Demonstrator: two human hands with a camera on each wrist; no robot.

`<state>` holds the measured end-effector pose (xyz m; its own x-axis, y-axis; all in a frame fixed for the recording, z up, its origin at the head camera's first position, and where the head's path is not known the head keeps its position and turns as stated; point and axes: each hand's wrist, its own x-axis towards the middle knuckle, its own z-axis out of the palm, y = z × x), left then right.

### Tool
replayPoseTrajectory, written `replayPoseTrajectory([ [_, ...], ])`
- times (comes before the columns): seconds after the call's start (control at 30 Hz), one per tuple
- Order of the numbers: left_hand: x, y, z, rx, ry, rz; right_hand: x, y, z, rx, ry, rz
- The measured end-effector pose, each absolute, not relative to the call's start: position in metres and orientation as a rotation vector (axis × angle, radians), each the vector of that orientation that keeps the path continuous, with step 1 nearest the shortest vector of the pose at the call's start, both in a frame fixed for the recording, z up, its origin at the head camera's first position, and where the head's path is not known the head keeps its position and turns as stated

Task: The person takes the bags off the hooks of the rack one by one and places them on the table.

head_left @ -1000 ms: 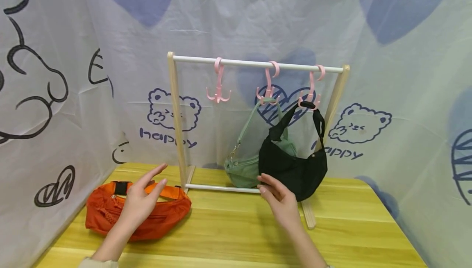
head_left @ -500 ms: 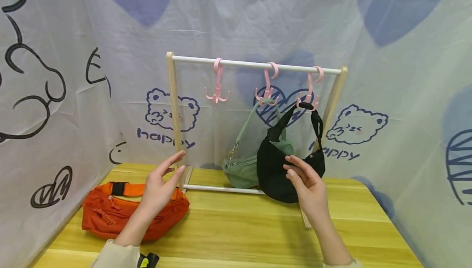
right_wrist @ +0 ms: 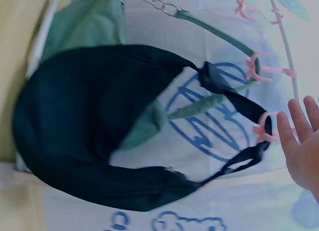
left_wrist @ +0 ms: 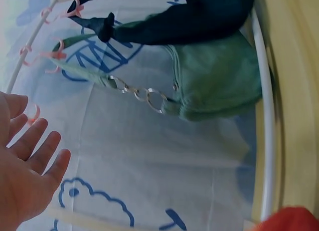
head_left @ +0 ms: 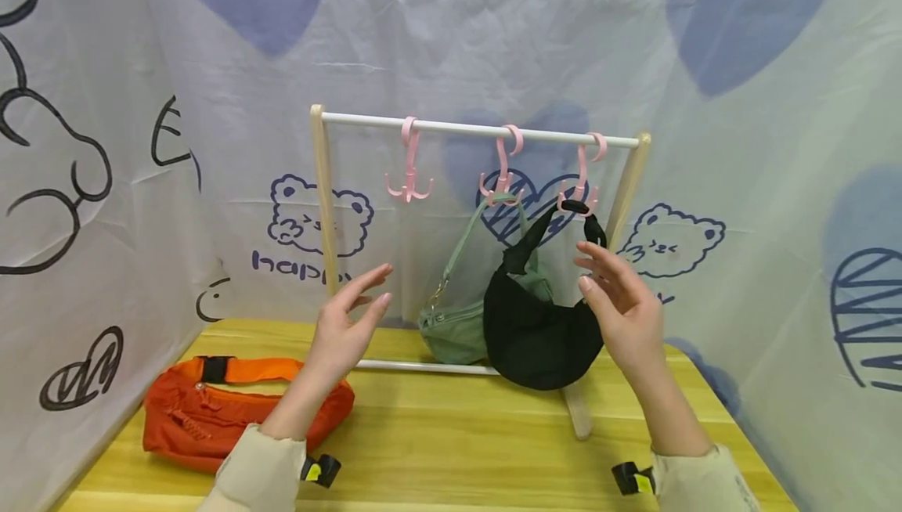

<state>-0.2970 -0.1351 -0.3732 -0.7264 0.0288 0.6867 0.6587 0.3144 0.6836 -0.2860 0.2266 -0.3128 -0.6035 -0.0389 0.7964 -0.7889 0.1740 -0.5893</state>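
Note:
My left hand (head_left: 350,324) is raised in front of the rack's left side, its fingers extended and holding nothing. To the right, my right hand (head_left: 625,308) is up before the black shoulder bag (head_left: 539,340), fingers loosely bent with nothing between them. That bag hangs by its strap from the rightmost pink hook (head_left: 581,175). Partly behind it, a green shoulder bag (head_left: 451,332) hangs from the middle pink hook (head_left: 503,167). On the table at left lies an orange-red waist bag (head_left: 211,418), partly covered by my left forearm.
A rack with a white top bar (head_left: 458,128) and wooden side posts stands on the wooden table (head_left: 458,434). The left pink hook (head_left: 409,167) carries no bag. Printed cloth (head_left: 395,27) surrounds the table at the back and sides.
Both hands have risen and moved to the right, the right one from beside the black bag's lower part to near its strap. The view has shifted slightly; the bags keep their places.

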Motion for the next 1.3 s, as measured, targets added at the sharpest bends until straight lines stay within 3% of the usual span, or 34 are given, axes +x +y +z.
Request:
replayPoseTrajectory([
  [0.53, -0.331, -0.091, -0.348, -0.775, -1.952, -1.455, -0.314, 0.223, -0.234, 0.940, -1.861, 0.984],
  [0.8, -0.350, -0.073, -0.337, -0.791, -1.962, -1.448, -0.335, 0.217, -0.212, 0.985, -1.922, 0.661],
  [1.3, -0.382, -0.045, -0.324, -0.744, -1.941, -1.416, -0.376, 0.193, -0.171, 1.060, -2.044, 0.451],
])
